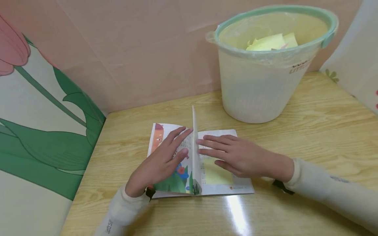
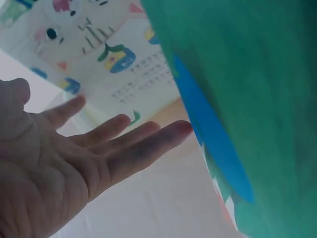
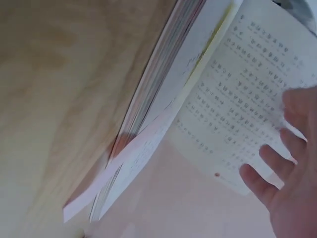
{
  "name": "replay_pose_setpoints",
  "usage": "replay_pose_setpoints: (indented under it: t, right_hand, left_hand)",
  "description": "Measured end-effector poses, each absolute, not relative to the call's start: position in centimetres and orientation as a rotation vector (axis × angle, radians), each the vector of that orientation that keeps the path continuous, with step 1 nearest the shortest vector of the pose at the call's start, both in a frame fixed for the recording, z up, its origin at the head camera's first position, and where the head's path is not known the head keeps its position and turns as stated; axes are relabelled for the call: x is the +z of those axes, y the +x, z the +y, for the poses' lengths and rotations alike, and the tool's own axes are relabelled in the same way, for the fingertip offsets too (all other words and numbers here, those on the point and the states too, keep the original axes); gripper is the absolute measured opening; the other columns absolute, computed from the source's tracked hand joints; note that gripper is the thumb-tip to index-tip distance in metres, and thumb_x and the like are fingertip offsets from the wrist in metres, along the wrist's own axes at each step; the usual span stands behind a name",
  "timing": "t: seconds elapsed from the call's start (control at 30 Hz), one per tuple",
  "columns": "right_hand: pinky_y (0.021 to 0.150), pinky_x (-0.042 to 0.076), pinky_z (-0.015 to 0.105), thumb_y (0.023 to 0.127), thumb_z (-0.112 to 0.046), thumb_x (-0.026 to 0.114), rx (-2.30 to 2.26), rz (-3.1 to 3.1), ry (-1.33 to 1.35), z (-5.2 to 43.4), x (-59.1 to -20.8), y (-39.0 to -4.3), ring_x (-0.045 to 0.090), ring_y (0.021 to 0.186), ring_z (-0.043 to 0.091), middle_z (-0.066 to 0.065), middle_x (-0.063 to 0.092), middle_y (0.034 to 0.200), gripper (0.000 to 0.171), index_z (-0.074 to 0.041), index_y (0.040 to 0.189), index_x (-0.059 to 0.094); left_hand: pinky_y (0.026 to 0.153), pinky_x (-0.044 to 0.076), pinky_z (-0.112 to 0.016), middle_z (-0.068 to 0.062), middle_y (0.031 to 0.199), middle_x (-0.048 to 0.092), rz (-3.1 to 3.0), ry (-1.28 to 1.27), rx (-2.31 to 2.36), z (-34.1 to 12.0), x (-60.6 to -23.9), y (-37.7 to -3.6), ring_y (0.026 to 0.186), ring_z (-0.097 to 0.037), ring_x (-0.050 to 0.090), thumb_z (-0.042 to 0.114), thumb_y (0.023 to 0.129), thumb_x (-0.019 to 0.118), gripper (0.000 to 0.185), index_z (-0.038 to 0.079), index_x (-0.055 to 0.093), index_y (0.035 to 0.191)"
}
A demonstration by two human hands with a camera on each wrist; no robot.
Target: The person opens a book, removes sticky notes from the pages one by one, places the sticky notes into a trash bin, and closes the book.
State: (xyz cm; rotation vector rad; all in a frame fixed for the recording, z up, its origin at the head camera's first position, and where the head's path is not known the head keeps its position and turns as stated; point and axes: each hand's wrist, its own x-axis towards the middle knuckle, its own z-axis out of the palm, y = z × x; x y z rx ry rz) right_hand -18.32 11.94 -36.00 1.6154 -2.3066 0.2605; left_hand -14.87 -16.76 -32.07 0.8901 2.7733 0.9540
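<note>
The book lies open on the tabletop, its upright page running twelve-to-six: two o'clock from the left hand, nine from the right hand. Both hands' fingers extend ungripping; neither seems nearer.

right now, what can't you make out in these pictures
Head: bottom inside the bucket, behind its wall and papers.
Head: part of the yellow note, behind the right grip.
Right wrist: page print, too blurred to read.
Left wrist: rest of the raised page, past the right edge.
</note>
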Motion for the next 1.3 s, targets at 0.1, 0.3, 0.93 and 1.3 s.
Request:
replay_pose_setpoints:
  t: [0.1, 0.3, 0.93, 1.3]
  right_hand:
    - [0.111, 0.039, 0.041, 0.105, -0.032, 0.044, 0.174, -2.296, 1.661, 11.8, -36.3, -18.1, 0.036, 0.148, 0.021, -0.006, 0.030, 0.164, 0.054, -0.026, 0.157, 0.030]
    - [0.109, 0.042, 0.041, 0.101, -0.037, 0.054, 0.124, -2.350, 1.699, 11.7, -36.6, -17.7, 0.036, 0.148, 0.022, -0.007, 0.030, 0.164, 0.065, -0.030, 0.158, 0.026]
    - [0.112, 0.040, 0.051, 0.092, -0.071, 0.044, -0.215, -2.842, 1.694, 12.6, -37.4, -16.8, 0.036, 0.148, 0.026, -0.005, 0.033, 0.163, 0.074, -0.033, 0.154, 0.034]
    - [0.112, 0.040, 0.051, 0.093, -0.070, 0.043, -0.152, -2.817, 1.708, 12.6, -37.4, -16.6, 0.033, 0.150, 0.028, -0.002, 0.029, 0.165, 0.075, -0.031, 0.156, 0.030]
  left_hand:
    - [0.111, 0.040, -0.054, 0.005, 0.163, 0.024, 2.762, 0.890, 0.964, -16.7, -31.7, -14.6, 0.146, -0.023, 0.038, 0.044, 0.106, 0.040, 0.054, 0.043, 0.020, 0.157]
    - [0.105, 0.045, -0.055, 0.001, 0.163, 0.027, 2.764, 0.818, 0.793, -17.3, -30.5, -14.0, 0.143, -0.029, 0.042, 0.047, 0.104, 0.044, 0.040, 0.043, 0.045, 0.144]
    - [0.108, 0.009, -0.081, -0.017, 0.168, 0.003, 2.818, 0.570, 0.218, -19.6, -31.0, -14.8, 0.154, -0.045, 0.002, 0.034, 0.087, 0.077, 0.058, 0.036, 0.056, 0.140]
    - [0.076, 0.055, -0.046, -0.003, 0.159, 0.037, 2.932, 0.824, -0.139, -17.6, -34.5, -15.4, 0.125, -0.035, 0.051, 0.004, 0.074, 0.085, 0.043, 0.011, 0.066, 0.112]
